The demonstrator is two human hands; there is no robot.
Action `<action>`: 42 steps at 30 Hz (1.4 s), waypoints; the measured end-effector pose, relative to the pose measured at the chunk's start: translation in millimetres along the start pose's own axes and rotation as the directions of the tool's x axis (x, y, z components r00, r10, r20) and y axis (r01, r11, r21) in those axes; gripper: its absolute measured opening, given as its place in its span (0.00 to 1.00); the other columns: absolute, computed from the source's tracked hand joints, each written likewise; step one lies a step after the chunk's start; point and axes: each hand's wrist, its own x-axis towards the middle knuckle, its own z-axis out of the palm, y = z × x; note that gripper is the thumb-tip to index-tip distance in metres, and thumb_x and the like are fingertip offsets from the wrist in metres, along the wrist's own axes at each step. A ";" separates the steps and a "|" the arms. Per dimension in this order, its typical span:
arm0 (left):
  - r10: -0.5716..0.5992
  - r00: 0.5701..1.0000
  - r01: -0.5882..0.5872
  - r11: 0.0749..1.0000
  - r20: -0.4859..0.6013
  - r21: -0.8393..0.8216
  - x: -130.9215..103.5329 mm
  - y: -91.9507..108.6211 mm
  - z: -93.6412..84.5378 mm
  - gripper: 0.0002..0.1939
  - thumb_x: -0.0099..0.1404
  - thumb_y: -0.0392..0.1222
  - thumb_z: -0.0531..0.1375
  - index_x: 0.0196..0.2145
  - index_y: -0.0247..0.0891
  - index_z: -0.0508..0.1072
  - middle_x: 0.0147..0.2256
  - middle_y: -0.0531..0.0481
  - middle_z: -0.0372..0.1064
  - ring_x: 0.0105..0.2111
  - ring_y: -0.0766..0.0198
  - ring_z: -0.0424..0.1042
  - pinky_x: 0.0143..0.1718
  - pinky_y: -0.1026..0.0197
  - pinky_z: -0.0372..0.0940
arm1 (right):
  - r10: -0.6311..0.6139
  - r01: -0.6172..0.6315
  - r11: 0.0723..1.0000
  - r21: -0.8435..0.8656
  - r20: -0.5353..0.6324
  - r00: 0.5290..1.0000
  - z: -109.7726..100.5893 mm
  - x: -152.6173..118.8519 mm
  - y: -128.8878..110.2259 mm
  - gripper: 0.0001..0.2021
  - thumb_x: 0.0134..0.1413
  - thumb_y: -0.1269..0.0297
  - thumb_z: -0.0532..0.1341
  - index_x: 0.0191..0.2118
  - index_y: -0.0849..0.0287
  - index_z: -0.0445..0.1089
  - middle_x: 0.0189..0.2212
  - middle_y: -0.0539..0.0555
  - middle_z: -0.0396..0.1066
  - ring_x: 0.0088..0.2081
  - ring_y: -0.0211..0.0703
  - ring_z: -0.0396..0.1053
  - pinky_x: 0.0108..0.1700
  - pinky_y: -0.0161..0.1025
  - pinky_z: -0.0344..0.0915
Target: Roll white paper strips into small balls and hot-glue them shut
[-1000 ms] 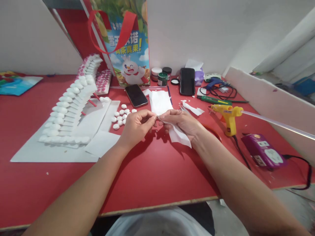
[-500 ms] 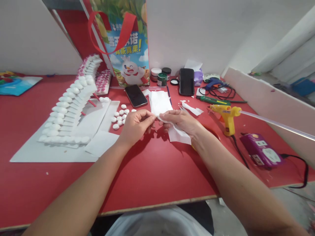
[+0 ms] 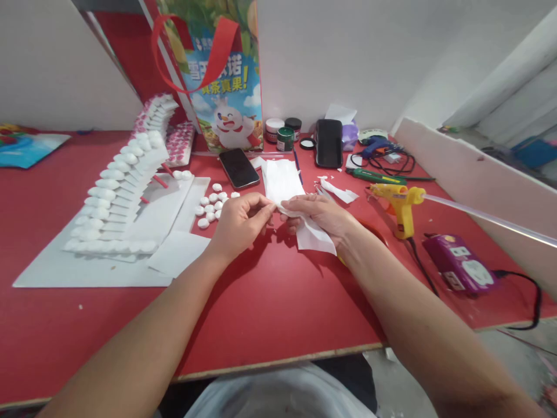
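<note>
My right hand (image 3: 319, 215) is closed on a thin white paper sheet (image 3: 314, 237), whose loose end hangs below the fingers. Thumb and fingers of my left hand (image 3: 243, 223) pinch the twisted tip of the same paper, close against the right fingertips. Just behind the hands a stack of white paper (image 3: 282, 179) lies on the red table (image 3: 261, 313). Several small white wrapped balls (image 3: 210, 209) sit left of my left hand. Farther left, a curved row of white balls on folded card (image 3: 113, 186) stands on a white board (image 3: 52, 270).
A black phone (image 3: 238, 169), paint jars (image 3: 285, 139) and a printed bag (image 3: 226, 87) are at the back. On the right are a black case (image 3: 329, 144), a green-handled tool (image 3: 378, 176), a yellow glue gun (image 3: 402, 209) and a purple power socket (image 3: 461, 264).
The view has shifted very slightly. Both hands keep the same pinch on the paper, with hardly any movement.
</note>
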 end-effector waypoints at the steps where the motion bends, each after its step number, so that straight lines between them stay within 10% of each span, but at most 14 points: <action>1: -0.017 1.000 0.017 0.999 -0.005 -0.029 0.4 -0.9 -0.2 0.09 0.67 0.41 0.62 0.30 0.36 0.77 0.21 0.54 0.70 0.19 0.70 0.66 0.21 0.66 0.61 | -0.009 0.009 1.000 -0.017 0.002 1.000 -0.2 0.1 -0.2 0.13 0.41 0.66 0.77 0.24 0.62 0.73 0.25 0.52 0.75 0.23 0.31 0.61 0.27 0.33 0.65; 13: -0.169 0.986 0.162 0.962 -0.014 -0.221 2.3 2.1 3.5 0.09 0.64 0.37 0.63 0.26 0.35 0.75 0.20 0.54 0.70 0.15 0.71 0.64 0.17 0.67 0.59 | -0.305 0.213 0.823 -0.526 -0.094 0.948 8.9 -6.9 -2.3 0.06 0.51 0.66 0.69 0.27 0.62 0.74 0.18 0.47 0.71 0.21 0.32 0.64 0.25 0.33 0.57; 19: 0.054 0.996 -0.048 0.996 -0.073 0.076 -3.6 4.7 7.1 0.09 0.68 0.41 0.62 0.30 0.36 0.77 0.19 0.55 0.70 0.16 0.69 0.66 0.20 0.66 0.61 | -0.399 0.244 0.798 -0.552 -0.180 0.899 18.1 -6.7 2.5 0.07 0.51 0.72 0.65 0.24 0.61 0.70 0.17 0.45 0.67 0.20 0.31 0.62 0.25 0.33 0.55; 24: 0.540 0.842 -0.452 0.707 -0.002 0.544 -3.6 -5.2 7.5 0.10 0.72 0.36 0.57 0.35 0.36 0.78 0.30 0.48 0.79 0.29 0.64 0.75 0.31 0.63 0.65 | -0.199 0.154 0.960 -0.233 -0.186 0.962 19.3 -7.9 -0.7 0.09 0.49 0.71 0.66 0.21 0.62 0.70 0.15 0.46 0.62 0.18 0.29 0.56 0.22 0.33 0.55; 28: 0.697 0.700 -0.543 0.377 0.157 0.750 -0.6 -11.0 8.5 0.12 0.73 0.32 0.54 0.35 0.33 0.77 0.30 0.45 0.79 0.26 0.62 0.74 0.26 0.61 0.59 | -0.150 0.122 0.982 -0.144 -0.197 0.969 16.7 -9.9 -1.6 0.09 0.47 0.71 0.68 0.20 0.62 0.71 0.16 0.47 0.63 0.18 0.30 0.56 0.22 0.33 0.57; 42: 0.730 0.651 -0.527 0.238 0.208 0.816 -1.4 -12.4 10.5 0.12 0.76 0.34 0.53 0.43 0.30 0.77 0.32 0.44 0.79 0.26 0.62 0.75 0.24 0.60 0.58 | -0.268 0.236 0.951 -0.198 -0.150 0.952 15.0 -10.8 -0.1 0.05 0.42 0.71 0.69 0.22 0.63 0.74 0.19 0.52 0.72 0.20 0.33 0.63 0.26 0.34 0.63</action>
